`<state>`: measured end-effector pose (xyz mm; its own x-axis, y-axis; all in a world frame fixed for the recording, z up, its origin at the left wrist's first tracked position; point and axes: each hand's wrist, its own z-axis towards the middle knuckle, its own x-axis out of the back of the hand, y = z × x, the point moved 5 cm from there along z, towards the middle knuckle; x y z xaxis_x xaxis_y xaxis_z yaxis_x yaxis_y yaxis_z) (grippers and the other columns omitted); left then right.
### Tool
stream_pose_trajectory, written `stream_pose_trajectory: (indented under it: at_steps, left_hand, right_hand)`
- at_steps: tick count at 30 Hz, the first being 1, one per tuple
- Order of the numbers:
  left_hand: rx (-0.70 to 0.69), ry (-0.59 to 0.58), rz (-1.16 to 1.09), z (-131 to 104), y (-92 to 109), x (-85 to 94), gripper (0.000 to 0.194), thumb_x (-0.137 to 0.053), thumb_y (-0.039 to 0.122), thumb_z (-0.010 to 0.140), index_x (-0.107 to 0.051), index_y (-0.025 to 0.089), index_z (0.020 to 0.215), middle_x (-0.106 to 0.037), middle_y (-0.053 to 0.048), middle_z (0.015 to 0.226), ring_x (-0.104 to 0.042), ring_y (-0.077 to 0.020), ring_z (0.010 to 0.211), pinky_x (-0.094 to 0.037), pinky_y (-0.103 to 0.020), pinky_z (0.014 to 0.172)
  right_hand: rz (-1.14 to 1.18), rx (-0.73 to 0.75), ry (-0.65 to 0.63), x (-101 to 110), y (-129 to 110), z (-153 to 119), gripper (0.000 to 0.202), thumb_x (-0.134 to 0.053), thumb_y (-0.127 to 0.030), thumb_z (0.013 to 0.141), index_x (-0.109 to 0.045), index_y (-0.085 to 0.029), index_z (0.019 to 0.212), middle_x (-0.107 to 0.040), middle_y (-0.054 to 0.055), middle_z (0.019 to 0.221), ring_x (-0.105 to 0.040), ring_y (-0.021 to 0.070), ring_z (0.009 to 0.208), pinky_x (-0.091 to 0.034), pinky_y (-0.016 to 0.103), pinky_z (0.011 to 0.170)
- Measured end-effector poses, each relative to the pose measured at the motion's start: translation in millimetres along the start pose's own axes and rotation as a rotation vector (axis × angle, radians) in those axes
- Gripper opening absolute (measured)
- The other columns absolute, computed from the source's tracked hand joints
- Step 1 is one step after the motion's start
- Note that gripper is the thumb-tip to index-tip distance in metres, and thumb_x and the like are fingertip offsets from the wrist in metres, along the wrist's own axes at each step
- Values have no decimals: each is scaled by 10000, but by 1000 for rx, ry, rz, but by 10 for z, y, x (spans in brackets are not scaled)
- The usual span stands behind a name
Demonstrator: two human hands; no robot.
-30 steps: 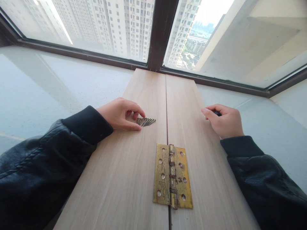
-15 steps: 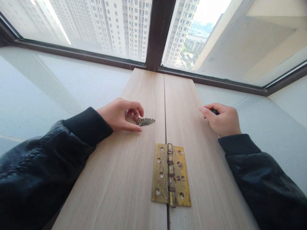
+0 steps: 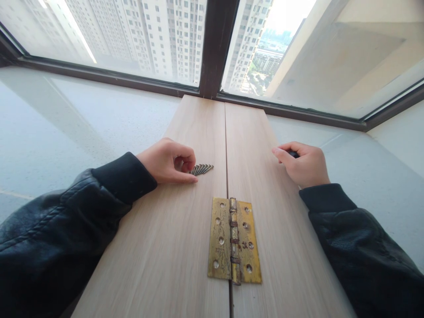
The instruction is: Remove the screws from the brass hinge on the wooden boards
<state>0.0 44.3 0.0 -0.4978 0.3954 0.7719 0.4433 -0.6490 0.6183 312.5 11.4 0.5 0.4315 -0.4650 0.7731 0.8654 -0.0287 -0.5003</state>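
Several screws lie side by side on the left wooden board. At their left end is my left hand, its thumb and fingers closed around the nearest screw, partly hidden by the fingertips. My right hand is wrapped round a black object at the outer edge of the right board; most of that object is hidden in the fist. A worn brass hinge lies open and flat across the seam between the boards, nearer to me than both hands.
Beyond the boards runs a dark window frame, with tall buildings outside. A pale speckled ledge extends on both sides under the boards.
My left thumb and fingers have come closer together at the left end of the screws. My right hand keeps its grip; the view has shifted slightly.
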Motion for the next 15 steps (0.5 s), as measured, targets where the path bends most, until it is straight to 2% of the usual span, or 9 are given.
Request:
stream_pose_trajectory:
  at_steps: [6, 15]
  left_hand:
    - [-91, -34, -58, 10, 26, -17, 183, -715, 321, 727, -677, 160, 649, -645, -18, 658, -528, -95, 563, -427, -233, 551]
    - [-116, -16, -101, 12, 43, -3, 164, -719, 335, 726, -742, 172, 722, -700, -53, 767, -594, -130, 659, -480, -269, 638]
  right_hand:
    - [-7, 7, -20, -6, -8, -8, 188, -624, -405, 770, -672, -230, 721, -663, 27, 703, -602, 218, 694, -447, 360, 689]
    - [-9, 8, -31, -13, -19, -8, 193, -624, -409, 769, -661, -229, 707, -666, 27, 713, -604, 220, 696, -450, 357, 691]
